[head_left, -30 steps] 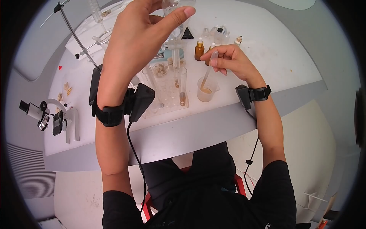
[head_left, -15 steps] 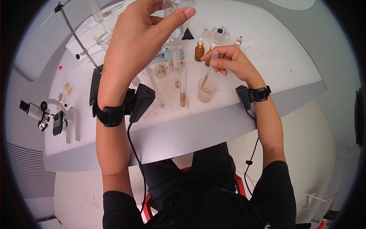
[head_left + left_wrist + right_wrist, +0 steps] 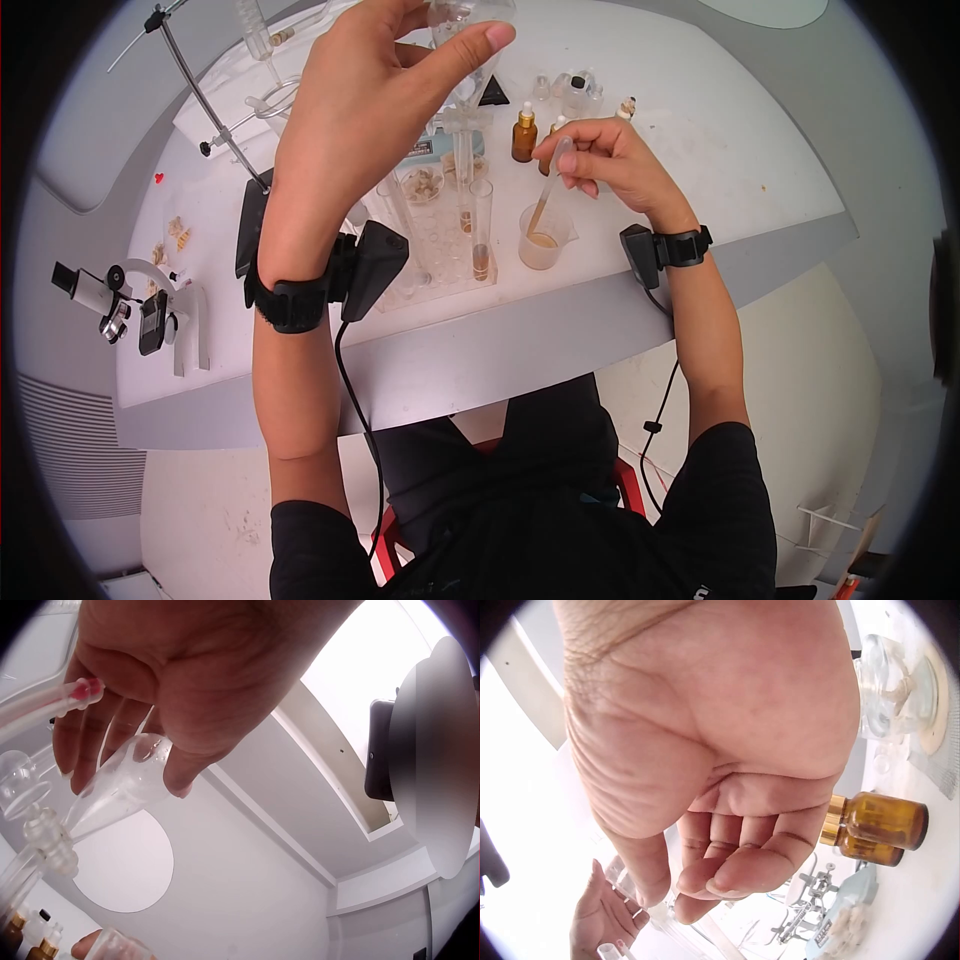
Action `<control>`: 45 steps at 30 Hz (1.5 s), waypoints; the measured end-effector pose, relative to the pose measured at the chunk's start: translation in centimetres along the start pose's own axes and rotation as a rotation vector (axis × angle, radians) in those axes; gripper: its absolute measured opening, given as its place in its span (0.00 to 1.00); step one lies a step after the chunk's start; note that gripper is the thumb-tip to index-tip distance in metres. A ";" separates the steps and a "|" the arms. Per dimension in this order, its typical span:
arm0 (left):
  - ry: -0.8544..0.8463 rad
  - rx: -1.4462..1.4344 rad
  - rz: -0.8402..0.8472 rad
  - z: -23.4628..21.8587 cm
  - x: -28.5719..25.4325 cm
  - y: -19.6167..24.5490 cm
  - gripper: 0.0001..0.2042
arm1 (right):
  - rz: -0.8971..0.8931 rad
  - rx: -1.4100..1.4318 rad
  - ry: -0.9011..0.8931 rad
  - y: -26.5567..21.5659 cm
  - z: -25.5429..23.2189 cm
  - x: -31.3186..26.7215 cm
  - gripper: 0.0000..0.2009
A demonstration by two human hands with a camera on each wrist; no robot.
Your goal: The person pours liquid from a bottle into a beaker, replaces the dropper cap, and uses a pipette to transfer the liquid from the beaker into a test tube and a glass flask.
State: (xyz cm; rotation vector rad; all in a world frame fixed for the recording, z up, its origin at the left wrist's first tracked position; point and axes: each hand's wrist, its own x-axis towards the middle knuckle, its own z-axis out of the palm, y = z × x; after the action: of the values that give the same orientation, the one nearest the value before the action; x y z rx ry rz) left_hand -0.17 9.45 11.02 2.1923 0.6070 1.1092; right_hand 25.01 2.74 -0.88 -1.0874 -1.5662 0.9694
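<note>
My left hand (image 3: 350, 120) is raised over the table. Its thumb and fingers hold a clear cone-shaped glass vessel (image 3: 124, 784), narrow end down, with drops on its wall. Below that narrow end is a ribbed clear joint (image 3: 49, 840). My right hand (image 3: 625, 165) pinches a translucent plastic dropper (image 3: 551, 185) by its upper part. The dropper slants down into a small plastic beaker (image 3: 546, 257) of light brown liquid. Between the hands, test tubes (image 3: 481, 225) stand in a clear rack (image 3: 450, 282), some with brown contents at the bottom.
Amber dropper bottles (image 3: 523, 138) stand just beyond my right hand, with clear glassware (image 3: 575, 95) behind. Dishes of pale pieces (image 3: 422, 184) lie behind the rack, near a blue-green scale (image 3: 433, 149). A metal stand (image 3: 197, 95) and a white microscope (image 3: 150, 300) are at left.
</note>
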 end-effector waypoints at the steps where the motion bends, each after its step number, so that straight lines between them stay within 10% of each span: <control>1: 0.003 0.009 0.001 0.0 0.0 0.0 0.30 | 0.000 0.000 0.000 0.1 0.0 0.0 0.13; 17: -0.011 0.066 -0.104 0.0 0.1 0.5 0.28 | -0.004 0.172 0.204 -0.3 -2.5 -0.6 0.13; 32: 0.052 0.090 0.135 -0.5 -0.2 -1.2 0.27 | -0.054 0.373 0.289 1.2 -5.1 -0.3 0.15; 45: -0.014 0.052 0.048 -2.2 -0.7 -0.3 0.29 | -0.421 0.561 0.377 -15.1 -5.6 3.3 0.14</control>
State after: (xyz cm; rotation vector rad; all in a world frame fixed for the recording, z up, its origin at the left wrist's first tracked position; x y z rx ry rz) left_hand -2.45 9.95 11.46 2.2686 0.5859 1.1133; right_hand 27.13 2.07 15.38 -0.4808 -1.0577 0.7854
